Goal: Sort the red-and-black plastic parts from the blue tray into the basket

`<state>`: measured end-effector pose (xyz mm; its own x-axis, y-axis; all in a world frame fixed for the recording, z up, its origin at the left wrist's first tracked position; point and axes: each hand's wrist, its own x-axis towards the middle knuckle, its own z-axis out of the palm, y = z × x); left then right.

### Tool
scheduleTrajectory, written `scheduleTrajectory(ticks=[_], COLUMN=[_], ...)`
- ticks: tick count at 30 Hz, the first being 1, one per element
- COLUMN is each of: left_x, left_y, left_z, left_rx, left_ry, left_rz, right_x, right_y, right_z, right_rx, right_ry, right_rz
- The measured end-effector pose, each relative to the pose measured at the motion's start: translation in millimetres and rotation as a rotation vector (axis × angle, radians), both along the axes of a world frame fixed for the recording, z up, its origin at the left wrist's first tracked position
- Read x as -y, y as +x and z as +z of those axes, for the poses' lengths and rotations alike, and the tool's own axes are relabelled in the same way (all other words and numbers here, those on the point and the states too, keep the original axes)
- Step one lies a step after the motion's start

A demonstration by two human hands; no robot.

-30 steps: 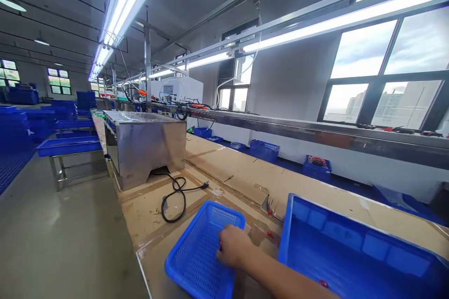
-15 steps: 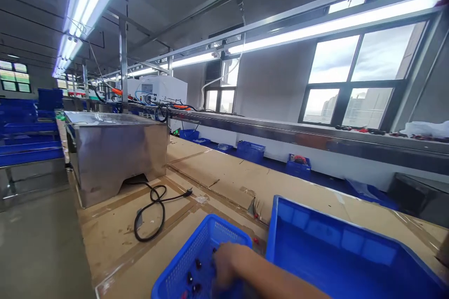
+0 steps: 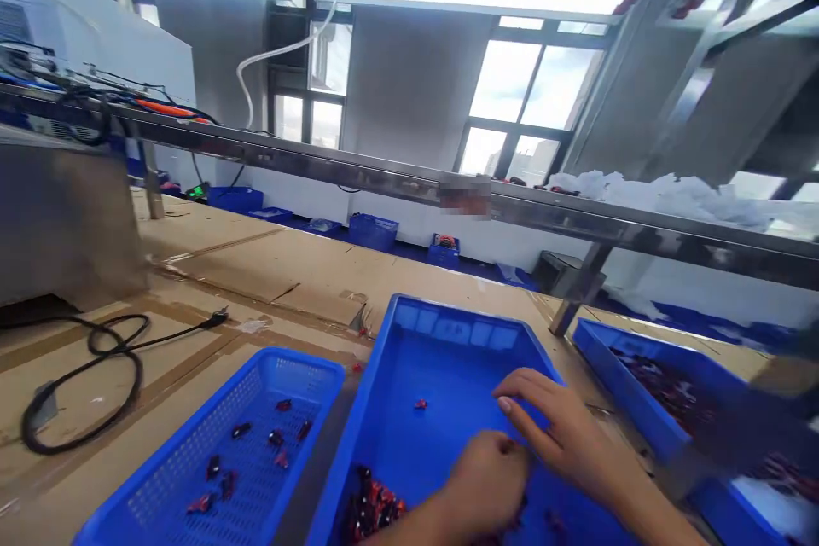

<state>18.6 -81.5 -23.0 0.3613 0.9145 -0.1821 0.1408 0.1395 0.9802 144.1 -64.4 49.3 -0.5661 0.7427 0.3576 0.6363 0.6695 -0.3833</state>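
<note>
Both my hands are inside the middle blue tray. My left hand is curled, knuckles up, over small red and black parts near the tray's front. What its fingers enclose is hidden. My right hand lies just beyond it with its fingers stretched out flat on the tray floor, holding nothing. A pile of the same parts sits in the tray's front left corner, and a single part lies alone farther back. To the left, a blue mesh basket holds several scattered parts.
A second blue tray with dark parts stands at the right, partly behind a dark blurred shape. A black power cable loops on the cardboard-covered bench by a steel box. A steel rail crosses behind.
The view has swung right and down. A hand that was in the mesh basket has left it, and both hands are now in the middle tray. Parts now lie in the basket.
</note>
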Motion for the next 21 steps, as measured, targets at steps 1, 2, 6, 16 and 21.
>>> scheduleTrajectory(ticks=[1, 2, 6, 16, 21], left_x=[-4.7, -8.3, -8.7, -1.2, -0.5], left_y=[-0.5, -2.1, -11.8, -3.1, 1.7], left_z=[2.0, 4.6, 18.4, 23.5, 15.9], left_rx=[0.040, 0.085, 0.257, 0.457, 0.511], left_ry=[-0.039, -0.077, -0.305, -0.573, -0.472], left_rz=[0.014, 0.025, -0.056, -0.098, 0.008], right_x=[4.9, 8.9, 13.6, 5.7, 16.5], right_y=[13.0, 23.5, 49.3, 47.0, 26.5], right_z=[-6.9, -13.8, -39.5, -52.2, -40.9], right_rx=[-0.023, -0.058, -0.296, -0.455, -0.575], right_ry=[0.027, 0.036, -0.147, -0.293, -0.226], right_rz=[-0.033, -0.068, -0.159, 0.004, -0.053])
